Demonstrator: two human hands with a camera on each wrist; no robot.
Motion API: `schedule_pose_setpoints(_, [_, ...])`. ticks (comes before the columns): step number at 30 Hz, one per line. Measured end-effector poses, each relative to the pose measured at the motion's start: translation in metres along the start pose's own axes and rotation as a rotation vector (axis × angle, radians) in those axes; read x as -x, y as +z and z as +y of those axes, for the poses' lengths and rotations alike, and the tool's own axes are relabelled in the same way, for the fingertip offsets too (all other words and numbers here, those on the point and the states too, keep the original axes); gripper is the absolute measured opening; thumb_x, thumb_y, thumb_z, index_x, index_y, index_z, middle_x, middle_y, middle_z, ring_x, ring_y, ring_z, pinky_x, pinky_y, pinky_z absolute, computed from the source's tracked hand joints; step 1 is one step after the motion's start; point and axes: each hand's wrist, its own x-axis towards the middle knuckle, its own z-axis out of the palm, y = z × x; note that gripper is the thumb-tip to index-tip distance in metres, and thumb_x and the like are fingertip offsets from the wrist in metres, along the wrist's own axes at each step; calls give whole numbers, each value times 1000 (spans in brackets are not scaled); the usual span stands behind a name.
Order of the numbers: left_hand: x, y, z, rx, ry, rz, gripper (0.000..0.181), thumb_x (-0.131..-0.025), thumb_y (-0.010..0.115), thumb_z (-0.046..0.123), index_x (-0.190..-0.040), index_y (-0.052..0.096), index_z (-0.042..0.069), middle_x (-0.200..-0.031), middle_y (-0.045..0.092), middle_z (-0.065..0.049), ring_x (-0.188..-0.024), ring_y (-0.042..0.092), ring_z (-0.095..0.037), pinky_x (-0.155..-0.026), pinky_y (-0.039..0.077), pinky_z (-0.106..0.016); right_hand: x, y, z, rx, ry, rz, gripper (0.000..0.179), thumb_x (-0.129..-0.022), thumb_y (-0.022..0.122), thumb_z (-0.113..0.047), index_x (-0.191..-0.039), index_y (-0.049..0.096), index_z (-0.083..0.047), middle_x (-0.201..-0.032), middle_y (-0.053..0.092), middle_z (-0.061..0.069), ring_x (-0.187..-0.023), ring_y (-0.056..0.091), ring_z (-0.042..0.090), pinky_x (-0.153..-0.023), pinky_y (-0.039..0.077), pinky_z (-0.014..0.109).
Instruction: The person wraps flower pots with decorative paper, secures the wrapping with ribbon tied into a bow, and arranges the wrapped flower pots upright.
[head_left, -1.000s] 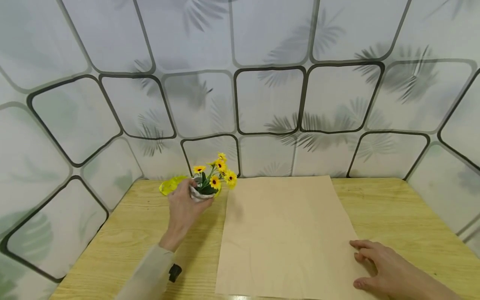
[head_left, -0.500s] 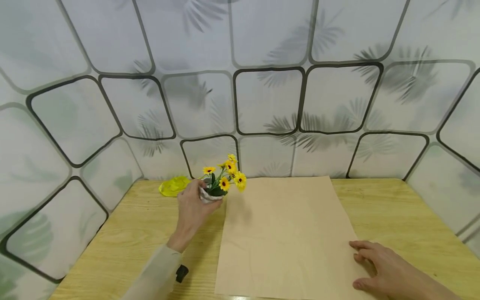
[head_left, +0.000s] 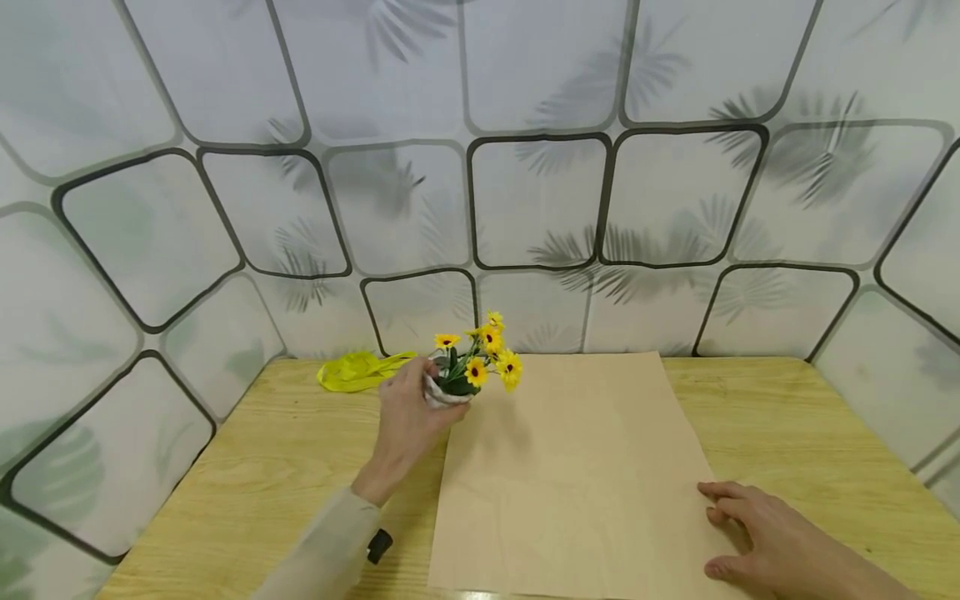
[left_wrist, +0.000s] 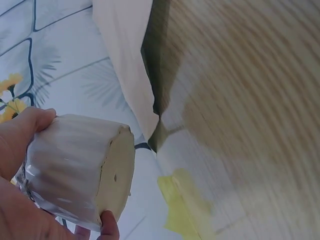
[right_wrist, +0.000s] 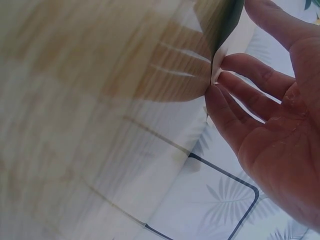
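Observation:
My left hand (head_left: 408,425) grips a small whitish flowerpot (head_left: 444,398) from its left side, fingers and thumb around it. Yellow flowers (head_left: 491,340) with dark centres and green leaves stick out of the top. In the left wrist view the pot (left_wrist: 75,165) shows a glossy side and a pale flat base with a small hole. It is held up over the left edge of a large sheet of tan paper (head_left: 585,475). My right hand (head_left: 765,533) rests at the sheet's right edge, fingers relaxed, fingertips (right_wrist: 215,90) touching the paper's edge in the right wrist view.
A bright yellow ribbon-like bundle (head_left: 356,372) lies at the back left of the wooden table (head_left: 285,467). Behind the table hangs a pale curtain-like backdrop (head_left: 540,200) with dark-outlined squares and leaf prints. A small black object (head_left: 379,546) shows beside the left sleeve.
My left hand has carried the flowerpot to the right, from beside the yellow bundle to over the paper's left edge. More of the bundle shows. The right hand has stayed in place.

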Motion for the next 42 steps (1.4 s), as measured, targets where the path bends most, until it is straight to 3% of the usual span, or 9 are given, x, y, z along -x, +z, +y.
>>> schedule_pose_setpoints(6, [1,7,9,6,29,-15,54,-65,97,23,-97,55,9,-93,67,-10,-92,64,-28,-89,42,-54,0,-1,1,-28,28,-37,62,-82,77,-59,-122,70,-12,-141,61,15,-117,61,43,-83,54,29])
schedule_pose_setpoints(12, [0,17,21,30,34,-56,55,-66,97,23,-97,54,11,-95,65,-8,-92,63,-27,-86,38,-47,1,1,2,-21,16,-17,61,-80,79,-59,-120,70,-14,-140,62,13,-117,62,37,-84,54,26])
schedule_pose_setpoints(21, [-1,31,38,43,39,-110,56,-66,97,25,-97,53,12,-94,63,-5,-92,63,-26,-82,34,-40,0,-2,1,-83,42,-78,62,-82,76,-61,-121,70,-12,-143,59,17,-120,59,45,-85,53,24])
schedule_pose_setpoints(28, [2,42,52,81,26,-167,56,-66,98,24,-98,54,12,-97,65,-4,-96,64,-27,-88,38,-41,-1,-4,1,-74,33,-77,57,-82,77,-58,-116,71,-13,-141,61,17,-117,61,46,-84,54,28])
schedule_pose_setpoints(35, [4,56,58,74,56,-213,55,-68,97,26,-98,52,13,-107,66,-6,-102,66,-26,-91,41,-42,-2,-2,4,-94,-7,-87,50,-84,79,-51,-114,72,-11,-139,62,22,-113,62,47,-82,55,26])
schedule_pose_setpoints(42, [3,66,67,97,69,-236,55,-70,96,27,-100,52,13,-112,66,-6,-105,65,-26,-94,42,-44,-7,-7,2,-102,54,-141,60,-84,78,-55,-120,70,-7,-142,60,22,-117,61,48,-83,55,29])
